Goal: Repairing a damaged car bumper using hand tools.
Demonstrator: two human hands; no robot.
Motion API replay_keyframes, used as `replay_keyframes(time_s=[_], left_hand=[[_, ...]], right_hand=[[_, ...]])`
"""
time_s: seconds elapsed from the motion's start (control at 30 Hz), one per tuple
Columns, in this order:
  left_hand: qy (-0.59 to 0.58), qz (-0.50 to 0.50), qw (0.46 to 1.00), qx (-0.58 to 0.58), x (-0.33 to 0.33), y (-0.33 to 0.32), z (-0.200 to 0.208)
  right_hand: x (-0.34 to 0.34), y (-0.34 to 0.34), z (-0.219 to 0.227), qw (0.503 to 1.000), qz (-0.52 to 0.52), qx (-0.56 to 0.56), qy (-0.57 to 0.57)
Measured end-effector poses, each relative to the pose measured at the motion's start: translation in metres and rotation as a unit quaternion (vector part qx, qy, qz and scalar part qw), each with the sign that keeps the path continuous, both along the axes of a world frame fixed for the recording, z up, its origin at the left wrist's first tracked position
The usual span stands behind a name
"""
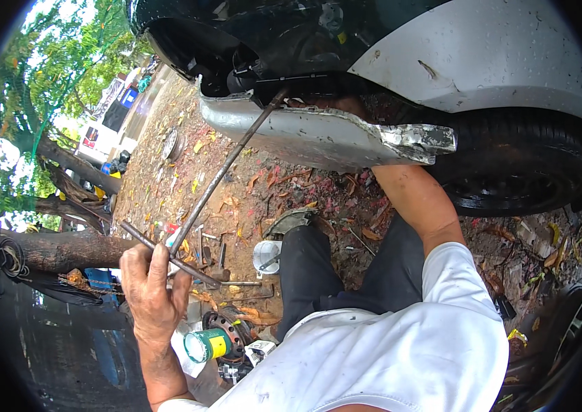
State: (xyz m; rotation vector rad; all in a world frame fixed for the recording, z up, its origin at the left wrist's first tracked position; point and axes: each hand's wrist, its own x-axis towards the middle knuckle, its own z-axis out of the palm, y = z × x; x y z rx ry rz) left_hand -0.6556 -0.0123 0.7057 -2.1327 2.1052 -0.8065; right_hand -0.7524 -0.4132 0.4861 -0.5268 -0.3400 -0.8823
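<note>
White shirt (401, 336) nearest, the left hand (156, 283) curls round a T-bar (226, 168), seemingly prying the bumper (291, 134) (right hand's hold hidden, untellable), calling for steady leverage.

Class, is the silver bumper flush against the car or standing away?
Standing away: dark space shows between the upper edge of the silver bumper and the car body.

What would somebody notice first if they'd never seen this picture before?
Probably the long T-shaped metal bar, slanting from the left hand at lower left up to the top edge of the silver bumper. Next, perhaps, that bumper's ragged right end, beside the big black tyre. The bright green tin with a yellow patch also stands out, near the bottom, left of the white shirt.
</note>
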Motion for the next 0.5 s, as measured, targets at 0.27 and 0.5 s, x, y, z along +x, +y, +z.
replay_keyframes(time_s=[0.27, 0.5], left_hand=[[-0.118, -0.071, 0.990, 0.021, 0.002, -0.005, 0.004], [0.031, -0.081, 0.996, -0.007, 0.029, -0.016, -0.027]], right_hand=[[0.001, 0.008, -0.004, 1.000, -0.009, 0.001, 0.019], [0.001, 0.007, -0.015, 0.999, -0.014, 0.007, 0.048]])
